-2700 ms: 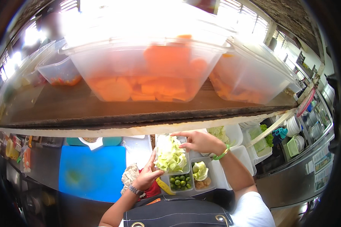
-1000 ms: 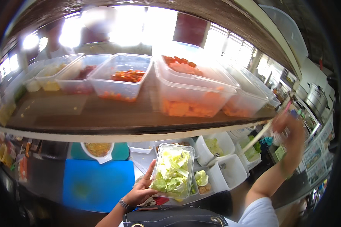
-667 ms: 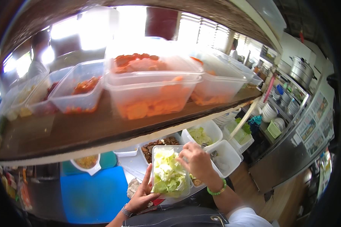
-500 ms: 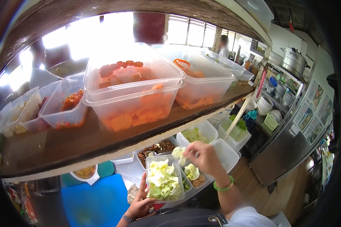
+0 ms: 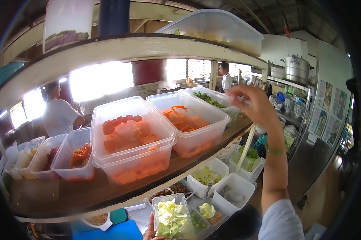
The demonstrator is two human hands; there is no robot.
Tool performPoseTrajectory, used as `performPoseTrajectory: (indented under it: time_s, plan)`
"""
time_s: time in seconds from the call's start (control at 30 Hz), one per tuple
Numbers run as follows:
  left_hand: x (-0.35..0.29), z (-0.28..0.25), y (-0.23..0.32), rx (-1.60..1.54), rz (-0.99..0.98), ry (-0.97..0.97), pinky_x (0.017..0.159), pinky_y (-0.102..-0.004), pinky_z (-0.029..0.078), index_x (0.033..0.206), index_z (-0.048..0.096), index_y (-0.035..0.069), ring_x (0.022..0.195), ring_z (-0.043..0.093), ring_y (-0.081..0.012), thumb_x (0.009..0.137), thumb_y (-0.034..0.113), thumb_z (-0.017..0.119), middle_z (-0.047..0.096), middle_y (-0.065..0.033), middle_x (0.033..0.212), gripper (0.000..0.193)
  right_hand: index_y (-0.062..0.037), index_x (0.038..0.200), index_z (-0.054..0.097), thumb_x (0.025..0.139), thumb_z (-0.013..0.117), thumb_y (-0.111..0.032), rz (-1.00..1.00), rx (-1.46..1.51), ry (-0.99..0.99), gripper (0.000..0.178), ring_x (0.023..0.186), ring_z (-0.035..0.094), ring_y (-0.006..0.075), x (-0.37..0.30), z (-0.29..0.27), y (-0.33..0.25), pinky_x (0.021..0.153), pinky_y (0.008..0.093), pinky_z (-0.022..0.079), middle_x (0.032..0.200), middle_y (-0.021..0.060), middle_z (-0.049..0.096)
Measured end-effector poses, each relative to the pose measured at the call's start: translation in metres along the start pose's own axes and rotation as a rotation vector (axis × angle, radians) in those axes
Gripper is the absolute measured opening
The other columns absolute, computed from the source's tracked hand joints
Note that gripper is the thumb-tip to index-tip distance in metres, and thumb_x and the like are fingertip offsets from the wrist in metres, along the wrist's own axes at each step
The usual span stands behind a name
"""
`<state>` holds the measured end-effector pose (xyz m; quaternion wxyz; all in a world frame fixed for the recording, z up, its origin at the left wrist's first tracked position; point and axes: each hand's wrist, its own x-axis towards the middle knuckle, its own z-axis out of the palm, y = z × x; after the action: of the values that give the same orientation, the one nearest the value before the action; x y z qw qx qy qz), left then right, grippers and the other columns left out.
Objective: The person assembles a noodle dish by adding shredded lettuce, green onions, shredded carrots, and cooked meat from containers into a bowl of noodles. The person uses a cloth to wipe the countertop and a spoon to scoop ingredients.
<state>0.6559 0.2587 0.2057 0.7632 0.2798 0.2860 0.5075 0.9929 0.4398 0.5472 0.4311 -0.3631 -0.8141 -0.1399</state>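
Across mid-frame, a wooden shelf (image 5: 48, 197) of translucent boxes (image 5: 164, 144); lower centre, left hand (image 5: 153, 232) gripping a clear tub (image 5: 169, 196) of crinkled leaves (image 5: 172, 218); upper right, right hand (image 5: 255, 107) half-curled, contents unclear

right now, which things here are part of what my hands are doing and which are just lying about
In use, by the look of it:
cut-leaf tub, at your left hand
perhaps greens tub, nearest your right hand

Lying about:
blue board
pot
dishes
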Motion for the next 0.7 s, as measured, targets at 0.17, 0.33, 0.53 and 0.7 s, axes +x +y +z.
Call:
performPoseTrajectory:
  time_s: [0.17, 0.33, 0.53, 0.7]
  plan:
    - [0.001, 0.008, 0.003, 0.025, -0.033, 0.017, 0.099, -0.0462, 0.044, 0.153, 0.004, 0.027, 0.128, 0.043, -0.0306, 0.081, -0.010, 0.047, 0.021, -0.0145, 0.154, 0.092, -0.0154, 0.141, 0.042, 0.079, 0.072, -0.025, 0.076, -0.354, -0.842, 0.069, 0.111, 0.059, 0.0257, 0.091, 0.050, 0.057, 0.089, 0.0363, 0.051, 0.134, 0.0141, 0.053]
    - [-0.002, 0.012, 0.007, 0.046, -0.051, 0.068, 0.097, -0.0448, 0.047, 0.154, 0.006, 0.025, 0.125, 0.046, -0.0299, 0.082, -0.008, 0.048, 0.022, -0.0151, 0.154, 0.089, -0.0234, 0.146, 0.035, 0.081, 0.061, -0.023, 0.241, -0.377, -1.139, 0.070, 0.118, 0.056, 0.0272, 0.103, 0.072, 0.054, 0.096, 0.0396, 0.050, 0.144, 0.0118, 0.044]
    - [-0.008, 0.008, 0.013, 0.037, -0.048, 0.116, 0.093, -0.0431, 0.050, 0.154, 0.008, 0.022, 0.121, 0.050, -0.0291, 0.084, -0.006, 0.049, 0.024, -0.0158, 0.153, 0.086, -0.0167, 0.143, 0.039, 0.083, 0.066, -0.032, 0.334, -0.350, -1.121, 0.067, 0.117, 0.057, 0.0283, 0.104, 0.067, 0.067, 0.094, 0.0372, 0.051, 0.140, 0.0157, 0.046]
    - [0.002, 0.019, 0.029, -0.064, -0.083, 0.019, 0.095, -0.0442, 0.050, 0.154, 0.000, 0.027, 0.124, 0.049, -0.0300, 0.080, -0.009, 0.048, 0.014, -0.0146, 0.157, 0.095, -0.0127, 0.140, 0.043, 0.087, 0.063, -0.035, 0.180, -0.363, -1.091, 0.061, 0.114, 0.058, 0.0295, 0.093, 0.081, 0.098, 0.095, 0.0393, 0.048, 0.132, 0.0193, 0.053]
